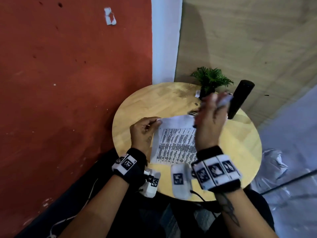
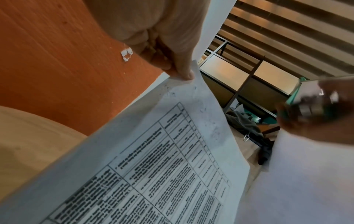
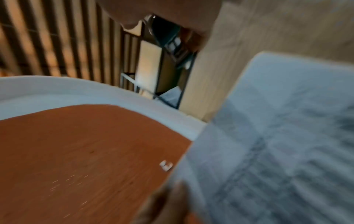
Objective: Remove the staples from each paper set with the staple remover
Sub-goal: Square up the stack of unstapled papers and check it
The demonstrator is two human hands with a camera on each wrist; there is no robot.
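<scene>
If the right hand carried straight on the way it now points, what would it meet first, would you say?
Probably the small green plant just beyond the right hand; the black cylinder stands slightly right of that line, though depth is unclear.

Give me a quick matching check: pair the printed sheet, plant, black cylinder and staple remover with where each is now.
Things:
1 printed sheet
2 plant
3 black cylinder
4 staple remover

Places:
A far edge of the round table
B in the right hand
C corner pinched by the left hand
D upright, right of the plant

Pairs: 1-C, 2-A, 3-D, 4-B
</scene>
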